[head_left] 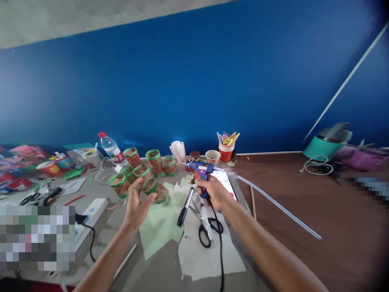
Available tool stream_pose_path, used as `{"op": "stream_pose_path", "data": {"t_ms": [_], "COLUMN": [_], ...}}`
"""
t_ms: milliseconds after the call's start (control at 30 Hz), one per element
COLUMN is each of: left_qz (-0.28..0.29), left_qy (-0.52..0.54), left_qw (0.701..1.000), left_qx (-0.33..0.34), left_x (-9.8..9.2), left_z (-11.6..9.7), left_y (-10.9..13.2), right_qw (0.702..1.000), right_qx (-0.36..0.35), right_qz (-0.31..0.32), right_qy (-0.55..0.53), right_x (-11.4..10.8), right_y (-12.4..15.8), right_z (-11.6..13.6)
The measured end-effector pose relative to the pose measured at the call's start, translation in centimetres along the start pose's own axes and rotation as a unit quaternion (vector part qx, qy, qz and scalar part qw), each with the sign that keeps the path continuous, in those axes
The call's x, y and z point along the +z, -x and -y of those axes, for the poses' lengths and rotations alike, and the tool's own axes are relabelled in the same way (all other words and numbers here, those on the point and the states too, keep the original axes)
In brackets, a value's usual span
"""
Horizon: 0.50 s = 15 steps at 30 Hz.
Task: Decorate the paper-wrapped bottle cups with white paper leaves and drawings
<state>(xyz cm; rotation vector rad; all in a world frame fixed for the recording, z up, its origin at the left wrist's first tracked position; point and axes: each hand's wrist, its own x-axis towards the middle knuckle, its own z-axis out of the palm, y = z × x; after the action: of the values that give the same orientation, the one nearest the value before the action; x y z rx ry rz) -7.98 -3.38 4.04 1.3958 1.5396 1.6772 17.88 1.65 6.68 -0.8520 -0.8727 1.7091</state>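
My right hand [211, 190] is wrapped around the handle of a blue glue gun [203, 167] with an orange trigger. Its red light is lit, and a long clear glue stick [273, 202] trails out of its back toward the right. My left hand [137, 205] has its fingers apart at a brown cup with green rims [160, 192], which leans or lies on its side. The thumb overlaps this cup; whether it grips it is hard to tell through blur. Several similar cups [154, 164] stand just behind.
Green paper [159, 227], a black marker [184, 209] and black-handled scissors [204, 237] lie in front. A phone [225, 182] lies beneath the right hand. The gun's black cord [221, 243] runs toward me. Behind stand a water bottle [111, 148] and a red cup of tools [226, 153].
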Motion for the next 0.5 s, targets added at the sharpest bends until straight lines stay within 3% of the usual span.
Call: {"op": "stream_pose_path", "data": {"t_ms": [67, 200, 300, 500], "left_qz": [-0.030, 0.001, 0.014, -0.085], "left_qy": [0.010, 0.044, 0.023, -0.088], "left_qw": [0.999, 0.998, 0.999, 0.991], "left_qx": [-0.006, -0.049, -0.029, 0.049], "left_x": [-0.9, -1.3, -0.9, 0.1], "left_z": [0.6, 0.6, 1.2, 2.8], "left_y": [0.4, 0.6, 0.2, -0.9], "right_qw": [1.000, 1.000, 1.000, 0.999], "right_qx": [0.002, 0.007, 0.013, 0.013], "right_qz": [-0.001, 0.004, 0.006, 0.021], "right_qy": [0.000, 0.006, 0.020, 0.032], "right_x": [0.1, 0.3, 0.4, 0.2], "right_y": [0.1, 0.3, 0.3, 0.2], "right_z": [0.2, 0.3, 0.1, -0.3]}}
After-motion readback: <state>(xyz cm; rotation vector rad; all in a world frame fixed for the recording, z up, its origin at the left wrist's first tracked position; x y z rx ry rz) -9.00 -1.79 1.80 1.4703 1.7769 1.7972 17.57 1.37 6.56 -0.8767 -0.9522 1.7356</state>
